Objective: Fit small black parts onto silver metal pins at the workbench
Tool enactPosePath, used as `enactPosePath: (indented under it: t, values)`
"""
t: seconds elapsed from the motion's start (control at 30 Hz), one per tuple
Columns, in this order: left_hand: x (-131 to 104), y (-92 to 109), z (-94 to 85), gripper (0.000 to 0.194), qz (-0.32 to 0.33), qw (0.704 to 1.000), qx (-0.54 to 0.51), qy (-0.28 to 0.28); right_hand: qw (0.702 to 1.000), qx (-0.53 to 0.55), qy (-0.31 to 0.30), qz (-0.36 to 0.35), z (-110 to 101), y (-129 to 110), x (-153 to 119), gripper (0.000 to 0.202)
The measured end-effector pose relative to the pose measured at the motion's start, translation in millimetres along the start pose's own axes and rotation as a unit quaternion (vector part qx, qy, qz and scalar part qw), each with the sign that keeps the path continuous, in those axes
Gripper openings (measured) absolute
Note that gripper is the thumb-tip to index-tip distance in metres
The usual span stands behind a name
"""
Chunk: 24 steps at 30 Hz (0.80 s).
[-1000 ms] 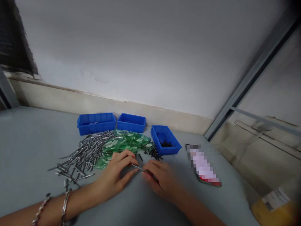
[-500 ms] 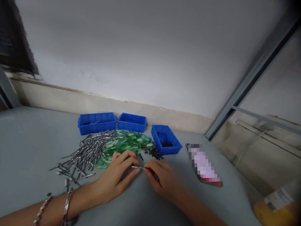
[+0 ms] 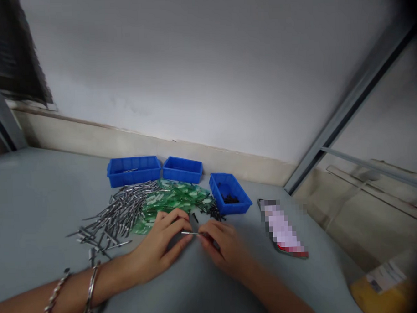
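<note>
My left hand [image 3: 165, 242] and my right hand [image 3: 220, 247] meet low over the table, close to its middle. A thin silver metal pin [image 3: 189, 233] lies between them. Left thumb and fingers are closed around its left part, while right thumb and fingertips pinch the other end, which they hide. Just beyond the fingers a black screw [image 3: 195, 217] lies on the table. Small green plastic bags [image 3: 177, 196] are heaped behind my left hand. Beside them spreads a pile of silver metal pins [image 3: 123, 209], some with thicker sleeves. Loose black screws [image 3: 215, 213] lie behind my right hand.
Along the wall stand a long blue bin [image 3: 134, 178] with a few thin pieces, a second blue bin [image 3: 182, 175], and a third blue bin [image 3: 238, 206] holding black screws. A blurred-out phone-shaped object [image 3: 284, 231] lies at right. Grey metal posts [image 3: 330, 125] frame the table.
Both hands stay nearly in place, still on the metal pin. The pin and right fingertips have shifted very slightly left.
</note>
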<state>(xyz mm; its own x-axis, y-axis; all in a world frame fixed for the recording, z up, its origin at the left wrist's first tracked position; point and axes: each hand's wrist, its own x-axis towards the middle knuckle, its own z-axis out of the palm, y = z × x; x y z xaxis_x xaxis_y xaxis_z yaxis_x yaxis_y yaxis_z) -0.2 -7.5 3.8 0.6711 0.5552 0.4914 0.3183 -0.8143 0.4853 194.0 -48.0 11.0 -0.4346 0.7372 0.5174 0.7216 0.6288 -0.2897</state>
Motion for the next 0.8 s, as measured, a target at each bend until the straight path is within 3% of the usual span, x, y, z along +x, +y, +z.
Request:
enactPosePath:
  t: [0.37, 0.8]
  values:
    - [0.0, 1.8, -2.2, 0.010, 0.021, 1.000, 0.006, 0.016, 0.999, -0.006, -0.026, 0.023, -0.7, 1.4, -0.2, 0.032]
    - [-1.0, -0.7, 0.5, 0.011, 0.025, 0.999, 0.012, 0.029, 1.000, -0.010, -0.011, 0.020, -0.1, 3.7, -0.7, 0.031]
